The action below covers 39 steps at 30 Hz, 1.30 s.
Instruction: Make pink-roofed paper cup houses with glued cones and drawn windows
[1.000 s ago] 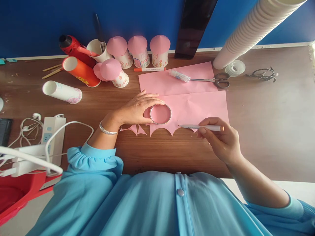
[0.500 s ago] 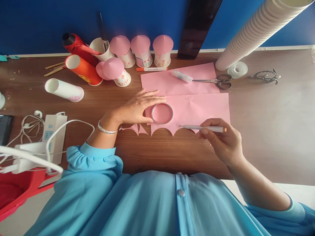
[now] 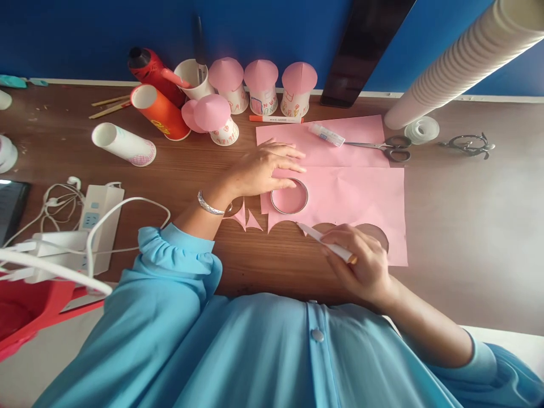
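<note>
Spanning the whole scene, a brown wooden desk (image 3: 467, 238) backs onto a blue wall.

Tall stack of white paper cups (image 3: 459, 62), lying slantwise, its long axis running from the upper right corner down-left to the desk.

Pink paper sheet (image 3: 357, 192), flat, near edge cut into scallops; a second pink sheet (image 3: 297, 139) lies just beyond it, touching.

Left hand (image 3: 263, 167): palm down, fingers spread flat, pressing on the far rim of the metal ring and on the pink paper sheet; gripping nothing.

Right hand (image 3: 361, 263): closed around the pen, resting on the near edge of the same sheet.

Three paper cups with pink cone tops (image 3: 262, 85), inverted, in a row by the wall.

Orange cup (image 3: 159, 113), on its side, mouth facing up-left.

Scissors (image 3: 385, 146), blades pointing left, on the second pink sheet.

Metal ring (image 3: 289, 196), lying flat on the pink paper sheet near its left end.

Pen (image 3: 323, 242), white, long axis diagonal; tip points up-left toward the metal ring, just short of it, rear end down-right inside the fingers.

Paper scraps (image 3: 247, 218), pink, pointed, on bare wood left of the sheet.
</note>
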Tool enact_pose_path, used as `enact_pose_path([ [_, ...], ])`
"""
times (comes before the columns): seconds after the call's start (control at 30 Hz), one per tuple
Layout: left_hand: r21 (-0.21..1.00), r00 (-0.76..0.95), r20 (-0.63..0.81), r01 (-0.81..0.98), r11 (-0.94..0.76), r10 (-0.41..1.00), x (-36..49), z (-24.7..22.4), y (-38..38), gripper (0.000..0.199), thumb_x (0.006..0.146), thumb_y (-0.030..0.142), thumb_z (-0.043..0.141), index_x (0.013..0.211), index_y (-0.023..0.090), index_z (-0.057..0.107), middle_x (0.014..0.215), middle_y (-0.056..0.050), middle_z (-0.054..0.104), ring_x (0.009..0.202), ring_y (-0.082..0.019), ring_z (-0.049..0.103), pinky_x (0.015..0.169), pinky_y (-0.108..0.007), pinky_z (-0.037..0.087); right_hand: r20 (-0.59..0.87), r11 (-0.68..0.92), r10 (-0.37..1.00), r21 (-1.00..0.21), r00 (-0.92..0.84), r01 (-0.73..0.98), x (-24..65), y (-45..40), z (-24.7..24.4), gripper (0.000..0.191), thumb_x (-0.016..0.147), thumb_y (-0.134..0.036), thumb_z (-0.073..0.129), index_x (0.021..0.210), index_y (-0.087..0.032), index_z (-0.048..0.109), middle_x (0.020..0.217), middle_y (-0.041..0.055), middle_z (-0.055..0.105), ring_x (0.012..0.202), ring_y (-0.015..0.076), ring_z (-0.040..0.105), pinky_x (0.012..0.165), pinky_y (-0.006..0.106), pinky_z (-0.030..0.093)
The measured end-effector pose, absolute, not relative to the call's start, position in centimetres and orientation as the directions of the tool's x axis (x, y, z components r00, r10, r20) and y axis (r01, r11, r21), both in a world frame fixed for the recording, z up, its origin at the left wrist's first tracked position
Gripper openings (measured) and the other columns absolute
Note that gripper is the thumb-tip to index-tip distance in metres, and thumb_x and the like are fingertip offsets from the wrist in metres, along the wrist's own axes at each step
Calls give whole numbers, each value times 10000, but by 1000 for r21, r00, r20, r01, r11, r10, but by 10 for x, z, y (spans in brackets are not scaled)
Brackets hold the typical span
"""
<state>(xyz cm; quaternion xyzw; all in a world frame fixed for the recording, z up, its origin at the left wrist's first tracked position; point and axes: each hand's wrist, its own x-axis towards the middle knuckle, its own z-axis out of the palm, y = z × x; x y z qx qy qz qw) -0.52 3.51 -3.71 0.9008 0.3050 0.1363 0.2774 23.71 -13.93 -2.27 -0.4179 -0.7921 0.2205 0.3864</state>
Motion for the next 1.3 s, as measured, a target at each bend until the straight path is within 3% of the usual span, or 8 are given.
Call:
enact_pose_path([
  [0.1, 573, 858, -21, 431, -697, 513, -2, -29, 31, 433, 919, 242, 710, 1346, 314, 696, 1580, -2, 574, 1585, -277, 351, 1320, -584, 164, 483, 665, 746, -581, -459, 469, 229, -140, -26, 184, 942, -65, 602, 1087, -178, 589, 849, 70, 685, 725, 188, 672, 589, 280, 523],
  [0.23, 574, 884, -159, 444, -688, 439, -9, -17, 27, 576, 938, 194, 607, 1499, 314, 561, 1667, 12, 453, 1637, -245, 210, 1327, -542, 139, 485, 681, 731, -568, -480, 463, 228, -140, -27, 188, 935, -51, 611, 1086, -160, 586, 841, 76, 668, 729, 192, 660, 578, 277, 505],
  [0.37, 547, 876, -280, 482, -684, 394, -15, -9, 29, 746, 897, 260, 646, 1603, 312, 409, 1723, 8, 349, 1652, -271, 133, 1328, -536, 91, 487, 675, 737, -577, -469, 460, 229, -139, -28, 197, 932, -33, 610, 1082, -160, 587, 851, 73, 668, 753, 187, 661, 613, 275, 525],
  [0.6, 480, 834, -430, 535, -695, 346, -12, -6, 35, 841, 850, 269, 652, 1628, 354, 343, 1747, 40, 282, 1659, -290, 55, 1314, -595, -12, 497, 702, 711, -542, -497, 462, 231, -141, -33, 231, 918, -32, 585, 1120, -143, 592, 872, 93, 673, 741, 194, 644, 606, 290, 520],
  [1.3, 468, 838, -394, 537, -702, 378, -7, -3, 37, 724, 846, 308, 702, 1538, 360, 493, 1659, 3, 472, 1615, -340, 206, 1286, -625, 49, 496, 711, 701, -548, -513, 441, 230, -136, -36, 298, 894, -21, 552, 1162, -148, 578, 875, 107, 678, 838, 255, 713, 652, 345, 572],
])
